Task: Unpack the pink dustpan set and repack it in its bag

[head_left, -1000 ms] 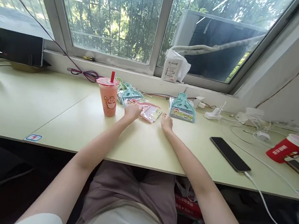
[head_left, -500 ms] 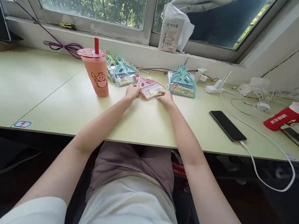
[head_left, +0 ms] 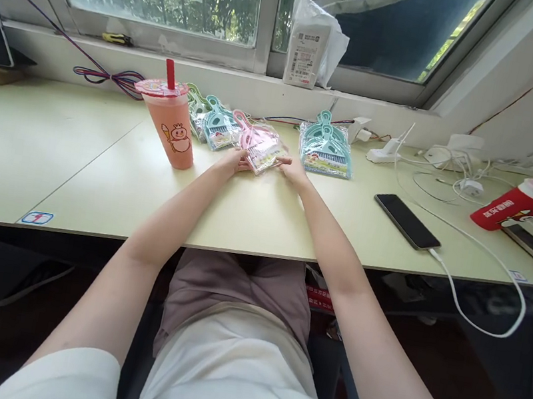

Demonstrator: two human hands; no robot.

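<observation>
A pink mini dustpan and brush set [head_left: 262,147] in clear wrap is held tilted just above the table between my hands. My left hand [head_left: 232,162] grips its lower left edge, fingers partly tucked beneath it. On the opposite edge, my right hand [head_left: 294,170] pinches the wrap with thumb and fingers. Behind my left hand lie a wrapped blue dustpan set [head_left: 220,126] and a green one [head_left: 196,107], partly overlapping. To the right, apart from my hands, sits another wrapped teal dustpan set [head_left: 326,147], seemingly stacked.
A pink drink cup [head_left: 173,131] with a red straw stands left of my left arm. On the right are a black phone [head_left: 407,222] on a white cable, a power strip [head_left: 386,152], tangled cords and a tilted red cup [head_left: 513,206]. A wrapped box [head_left: 306,54] rests on the sill.
The pink dustpan set has tipped up and shifted slightly left, its handle end now nearer the blue set. Both hands still hold it. The view has shifted slightly.
</observation>
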